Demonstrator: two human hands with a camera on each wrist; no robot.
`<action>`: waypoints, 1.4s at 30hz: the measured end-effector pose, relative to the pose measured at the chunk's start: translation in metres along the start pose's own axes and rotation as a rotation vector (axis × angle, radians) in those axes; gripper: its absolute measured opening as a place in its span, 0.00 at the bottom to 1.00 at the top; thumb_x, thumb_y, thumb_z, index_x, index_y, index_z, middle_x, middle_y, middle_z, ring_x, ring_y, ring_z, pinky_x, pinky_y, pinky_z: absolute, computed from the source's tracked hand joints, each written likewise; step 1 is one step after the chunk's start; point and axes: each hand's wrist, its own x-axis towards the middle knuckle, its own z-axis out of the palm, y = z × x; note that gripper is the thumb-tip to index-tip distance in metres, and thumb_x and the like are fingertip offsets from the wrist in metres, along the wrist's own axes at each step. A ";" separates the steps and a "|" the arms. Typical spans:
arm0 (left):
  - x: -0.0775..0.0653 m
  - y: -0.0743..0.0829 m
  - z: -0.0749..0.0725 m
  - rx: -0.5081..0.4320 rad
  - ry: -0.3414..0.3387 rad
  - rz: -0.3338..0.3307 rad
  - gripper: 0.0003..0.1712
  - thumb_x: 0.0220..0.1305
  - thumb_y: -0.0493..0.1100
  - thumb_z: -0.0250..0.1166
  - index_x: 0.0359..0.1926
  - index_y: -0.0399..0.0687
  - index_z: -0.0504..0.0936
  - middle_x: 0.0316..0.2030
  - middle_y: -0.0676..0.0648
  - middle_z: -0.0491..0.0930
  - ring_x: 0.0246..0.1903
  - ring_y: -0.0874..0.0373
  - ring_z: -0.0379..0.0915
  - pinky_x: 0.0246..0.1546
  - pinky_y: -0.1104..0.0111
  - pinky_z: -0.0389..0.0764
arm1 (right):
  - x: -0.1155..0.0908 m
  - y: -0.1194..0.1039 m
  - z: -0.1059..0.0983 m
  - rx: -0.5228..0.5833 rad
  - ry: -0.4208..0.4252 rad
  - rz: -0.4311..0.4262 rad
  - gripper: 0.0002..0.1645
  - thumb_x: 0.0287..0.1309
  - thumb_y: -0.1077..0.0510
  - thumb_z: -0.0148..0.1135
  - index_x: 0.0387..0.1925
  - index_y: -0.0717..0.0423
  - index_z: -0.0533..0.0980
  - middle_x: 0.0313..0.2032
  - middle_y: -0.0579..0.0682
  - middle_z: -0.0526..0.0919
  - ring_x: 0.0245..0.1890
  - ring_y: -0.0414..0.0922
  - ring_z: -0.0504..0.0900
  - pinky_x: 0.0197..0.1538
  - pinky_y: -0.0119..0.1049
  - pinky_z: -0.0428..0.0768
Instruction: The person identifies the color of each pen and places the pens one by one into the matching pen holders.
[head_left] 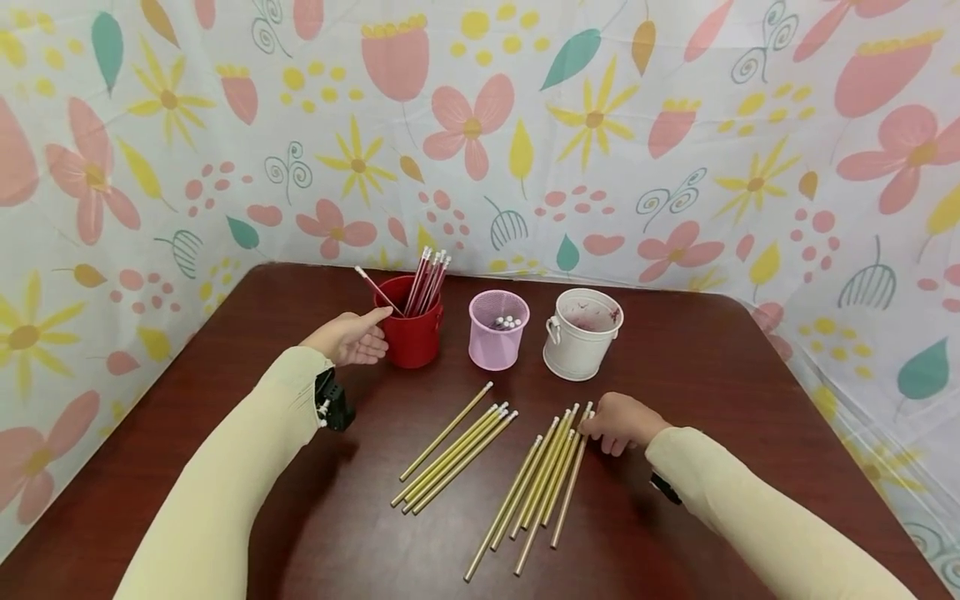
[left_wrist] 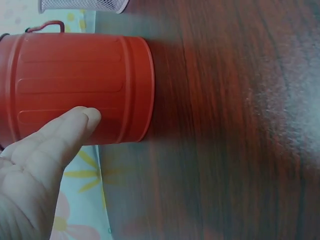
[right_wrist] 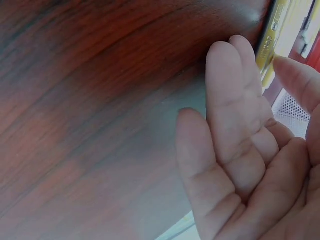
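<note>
1. Head view. Red bucket [head_left: 414,343], pink mesh cup [head_left: 497,350] and white bucket [head_left: 574,354] stood in a row on the far part of the table [head_left: 697,375] — probably to leave near surface for the loose gold pencils [head_left: 502,508]. Those lay in two groups, eraser ends away from the person.
2. Same view. Red pencils [head_left: 427,285] stood in the red bucket, one slanting out over its left rim, the wall apparently propping it. Left hand [head_left: 352,337] beside that wall, thumb at the rim, seemingly to steady the bucket.
3. Same view. Right hand [head_left: 621,421] at the eraser end of the outermost gold pencil [head_left: 567,495], a spot likely easy to grip.
4. Left wrist view. Left hand's fingers reached out straight along the bucket wall, gripping nothing visible; could not tell how firmly they pressed.
5. Right wrist view. Thumb and fingertips appeared to pinch a gold pencil — other fingers loosely bent, perhaps kept clear of its neighbours.
</note>
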 end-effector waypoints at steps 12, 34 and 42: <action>0.003 -0.018 -0.007 0.153 -0.125 0.009 0.46 0.73 0.62 0.37 0.67 0.19 0.52 0.65 0.25 0.57 0.65 0.34 0.57 0.62 0.53 0.63 | 0.009 0.004 0.007 0.054 -0.001 0.052 0.16 0.53 0.52 0.64 0.24 0.62 0.77 0.17 0.52 0.81 0.16 0.44 0.80 0.19 0.34 0.69; 0.008 -0.024 0.004 0.077 -0.079 0.034 0.48 0.73 0.64 0.32 0.65 0.17 0.54 0.64 0.24 0.61 0.64 0.35 0.59 0.63 0.53 0.64 | 0.009 0.001 0.004 0.211 0.021 0.087 0.11 0.52 0.57 0.61 0.23 0.62 0.78 0.18 0.52 0.82 0.19 0.44 0.82 0.24 0.37 0.77; 0.005 -0.020 0.003 0.070 -0.101 0.037 0.49 0.72 0.64 0.31 0.65 0.17 0.53 0.64 0.24 0.59 0.65 0.34 0.57 0.64 0.53 0.62 | -0.007 0.002 -0.015 0.390 0.060 -0.114 0.12 0.55 0.62 0.56 0.30 0.71 0.78 0.21 0.50 0.82 0.22 0.43 0.82 0.28 0.39 0.81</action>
